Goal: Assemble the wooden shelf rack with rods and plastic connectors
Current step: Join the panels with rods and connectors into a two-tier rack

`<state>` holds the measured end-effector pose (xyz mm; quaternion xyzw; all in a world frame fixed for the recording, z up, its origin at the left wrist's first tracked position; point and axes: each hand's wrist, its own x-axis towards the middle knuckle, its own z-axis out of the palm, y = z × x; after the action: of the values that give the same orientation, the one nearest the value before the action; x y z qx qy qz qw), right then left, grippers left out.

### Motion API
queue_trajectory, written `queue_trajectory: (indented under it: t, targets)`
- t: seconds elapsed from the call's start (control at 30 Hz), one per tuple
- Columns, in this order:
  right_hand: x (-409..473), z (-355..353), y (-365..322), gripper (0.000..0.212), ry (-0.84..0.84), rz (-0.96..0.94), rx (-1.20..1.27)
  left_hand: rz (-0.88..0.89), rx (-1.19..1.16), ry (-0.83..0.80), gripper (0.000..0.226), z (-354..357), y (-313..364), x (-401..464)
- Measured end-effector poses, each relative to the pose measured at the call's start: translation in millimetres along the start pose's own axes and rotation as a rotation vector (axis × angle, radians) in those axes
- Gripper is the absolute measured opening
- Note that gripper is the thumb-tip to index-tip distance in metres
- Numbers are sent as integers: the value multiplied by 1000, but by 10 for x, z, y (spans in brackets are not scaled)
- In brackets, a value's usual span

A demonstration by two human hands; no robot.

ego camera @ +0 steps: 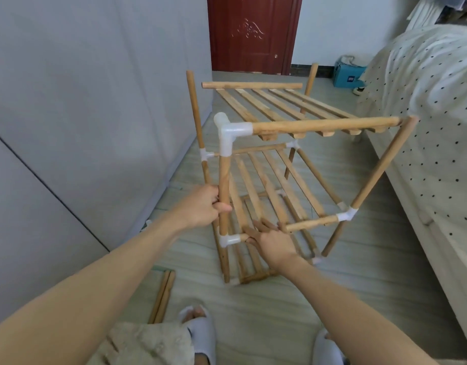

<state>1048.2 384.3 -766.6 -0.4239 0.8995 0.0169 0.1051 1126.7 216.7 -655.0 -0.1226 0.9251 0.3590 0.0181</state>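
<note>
1. Two hands on the work. The left hand (204, 205) is curled round the near-left upright wooden rod (224, 196), gripping it about midway between two connectors. The right hand (273, 239) has straight fingers spread against the front rail of the middle slatted shelf (269, 180); it grips nothing.
2. Location: the light-brown wooden shelf rack (279, 164) stands on the pale plank floor (266, 312), between the grey wall panel (82, 114) and the bed with a dotted white cover (424, 114).
3. Build state, judged: three slatted tiers are in place. The translucent white plastic corner connector (228, 133) caps the near-left post and takes the top front rail. The near-right leaning wooden rod (377, 175) tilts outward and its top carries no connector. The front rail of the middle tier looks out of its socket at the left.
4. Handling, judged: light, stiff rods; joints are push-fit only, so the frame racks easily and can pull apart if lifted by one rail.
5. Best hold: on uprights close to a connector, pushing along the rod axis. The slats look thin; avoid loading them.
6. Two spare wooden rods (162, 296) lie on the floor by the person's white slipper (200, 330).
</note>
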Motion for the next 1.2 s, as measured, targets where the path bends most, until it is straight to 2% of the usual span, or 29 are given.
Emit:
queue_trajectory:
  t: [0.2, 0.6, 0.67, 0.77, 0.93, 1.03, 1.13, 1.2]
  targets:
    - [488, -10, -41, 37, 104, 65, -4, -35, 117, 205, 19, -123, -227, 404]
    - [838, 10, 73, 36, 151, 112, 52, 1, 15, 367, 16, 2, -367, 718]
    - [827, 29, 84, 36, 177, 107, 55, 6, -90, 372, 17, 68, -346, 696]
    - [823, 46, 96, 36, 208, 100, 60, -44, -411, 369, 18, 136, -256, 743]
    - [842, 60, 117, 37, 209, 87, 49, -118, -739, 441, 46, 256, -155, 952]
    - [841, 75, 116, 38, 220, 76, 71, -79, -847, 514, 47, 327, -212, 1041]
    - [855, 95, 94, 39, 250, 55, 90, -17, -944, 492, 49, 315, -327, 1085]
    - [902, 85, 60, 39, 235, 29, 72, 4, -973, 486, 58, 269, -430, 1083]
